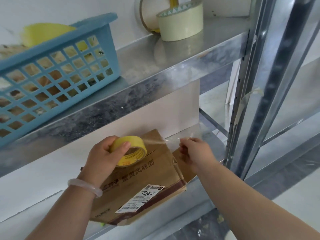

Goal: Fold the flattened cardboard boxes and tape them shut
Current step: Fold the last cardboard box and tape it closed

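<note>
Yellow tape roll point(129, 150) in L hand point(105, 154) — R hand point(194, 151) pinches strip point(166, 140).

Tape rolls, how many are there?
3. A yellow roll in the left hand; a wide cream roll on the upper shelf; a thin roll standing on edge behind it. Others may be hidden in the blue basket.

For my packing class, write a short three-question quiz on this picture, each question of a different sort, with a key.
1. True or false: the left hand grips the yellow roll of clear tape.
2. The right hand pinches: A the stretched clear tape end; B the blue plastic basket; C the white shipping label.
3. Fill in: the cream wide tape roll sits on the metal shelf ____ the brown cardboard box.
Key: 1 true; 2 A; 3 above.
</note>
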The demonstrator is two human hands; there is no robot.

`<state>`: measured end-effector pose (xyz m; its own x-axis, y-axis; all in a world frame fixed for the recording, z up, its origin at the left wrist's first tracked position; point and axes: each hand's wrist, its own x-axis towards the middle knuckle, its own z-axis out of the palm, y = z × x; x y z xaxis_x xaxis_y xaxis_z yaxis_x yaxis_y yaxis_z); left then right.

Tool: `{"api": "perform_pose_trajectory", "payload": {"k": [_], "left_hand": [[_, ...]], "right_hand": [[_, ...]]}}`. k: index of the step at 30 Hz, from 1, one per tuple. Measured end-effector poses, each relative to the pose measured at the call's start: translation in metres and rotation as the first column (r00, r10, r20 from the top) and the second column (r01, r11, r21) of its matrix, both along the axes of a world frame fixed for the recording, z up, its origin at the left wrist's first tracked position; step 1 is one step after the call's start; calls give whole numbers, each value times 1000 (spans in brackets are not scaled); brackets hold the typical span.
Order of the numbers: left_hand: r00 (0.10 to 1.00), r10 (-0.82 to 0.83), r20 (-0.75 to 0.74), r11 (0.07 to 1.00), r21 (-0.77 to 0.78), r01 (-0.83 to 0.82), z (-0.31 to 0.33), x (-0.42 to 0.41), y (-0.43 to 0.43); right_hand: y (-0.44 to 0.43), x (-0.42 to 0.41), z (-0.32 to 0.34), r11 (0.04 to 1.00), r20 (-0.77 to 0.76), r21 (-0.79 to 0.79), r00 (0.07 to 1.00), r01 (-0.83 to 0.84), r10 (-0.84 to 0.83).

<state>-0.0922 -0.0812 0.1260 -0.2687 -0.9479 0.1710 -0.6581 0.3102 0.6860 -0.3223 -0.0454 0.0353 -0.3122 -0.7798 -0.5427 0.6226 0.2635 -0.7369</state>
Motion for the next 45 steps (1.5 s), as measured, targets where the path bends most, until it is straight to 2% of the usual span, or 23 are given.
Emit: {"api": "perform_pose_trajectory", "payload": {"k": [3,8,10,13,15,17,19,21,23,25,26,27,28,30,31,32,36,41,44,45], "left_hand": [[1000,15,-1,1000,0,-15,-5,3,1],[1000,-9,-15,1000,5,9,-9,6,-1],[1000,-13,-13,1000,-1,13,-10,7,-2],[1000,-22,-22,1000,-11,22,-13,9,-3],[999,-21,-28,1000,-13,21,-15,9,-2],[999,-21,-44,1000,-8,21,-16,9,-2],[998,-26,-55,1000,-4,26,-16,9,-1],[997,-32,-65,999,5,32,-16,9,-1],[995,-42,-86,999,17,44,-15,9,-1],[995,-48,-90,999,21,50,-14,8,-2],[995,-47,-88,999,23,49,-13,8,-2],[995,-49,-85,998,25,51,-12,8,-3],[995,-55,-79,998,24,57,-11,8,-4],[996,-71,-51,997,14,72,-9,10,-6],[996,-81,-28,997,10,82,-7,11,-7],[996,-95,-1,995,10,95,-5,12,-8],[988,-126,93,992,11,125,7,23,-10],[953,-112,281,988,-74,138,19,42,-6],[880,6,475,968,-224,114,24,54,-4],[866,34,499,969,-229,93,26,63,-4]], "right_hand": [[-1,10,-14,996,-2,27,997,-83,83],[-5,23,-19,977,-290,122,936,-173,201],[-5,22,-20,973,-246,131,944,-191,218],[-3,16,-25,967,-32,148,977,-206,213],[-5,13,-29,965,44,134,974,-226,222],[-8,14,-31,958,36,148,969,-245,243],[-8,14,-33,926,-60,212,941,-314,333],[-4,12,-36,881,-190,289,879,-375,437],[-1,10,-33,914,-395,272,832,-300,390],[1,12,-15,978,-615,31,768,-205,180],[1,15,-1,962,-673,-119,732,-246,104],[1,18,13,905,-727,-220,679,-365,97],[-1,23,24,828,-799,-224,584,-513,146],[-5,33,36,696,-923,-21,281,-718,262],[-7,36,37,661,-950,79,145,-746,277],[-9,36,37,653,-959,137,66,-745,276],[-10,34,34,682,-964,162,32,-713,263],[-8,35,33,683,-948,265,-54,-681,314],[-8,33,36,676,-938,304,-86,-671,336],[-8,33,36,675,-938,307,-91,-671,336]]}}
